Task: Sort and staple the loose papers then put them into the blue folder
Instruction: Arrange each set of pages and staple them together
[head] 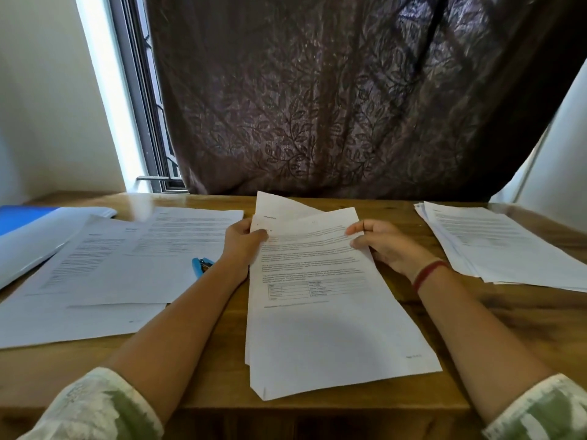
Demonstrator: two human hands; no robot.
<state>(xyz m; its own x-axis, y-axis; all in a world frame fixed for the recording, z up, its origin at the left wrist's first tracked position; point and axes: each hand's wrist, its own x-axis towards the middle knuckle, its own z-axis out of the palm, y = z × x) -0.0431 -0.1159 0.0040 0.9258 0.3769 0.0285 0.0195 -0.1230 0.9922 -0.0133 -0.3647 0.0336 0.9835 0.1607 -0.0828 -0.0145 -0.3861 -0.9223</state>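
Curtain point(317, 90): dark, with a leaf pattern, hanging behind the table and covering most of the window point(149, 122).
Table point(216, 385): wooden, carrying all the papers.
Left papers point(111, 265): several printed sheets spread flat and overlapping, on the table's left part.
Middle stack point(333, 328): printed pages in front of the person, near end on the table, far end raised in both hands. One sheet at the back sticks out askew at the top.
Right pile point(495, 242): loosely squared sheets lying flat at the table's right edge, well apart from the middle stack.
Folder point(19, 217): blue, at the far left edge, partly under white sheets and touching the left papers.
Left hand point(243, 241): grips the stack's upper left edge, thumb on the top page, fingers hidden behind.
Right hand point(387, 246): pinches the stack's upper right edge between thumb and fingertips.
Stapler point(200, 265): blue, on the left papers just beside the left forearm, partly hidden by it.
Wrist thread point(428, 273): red, around the right wrist.
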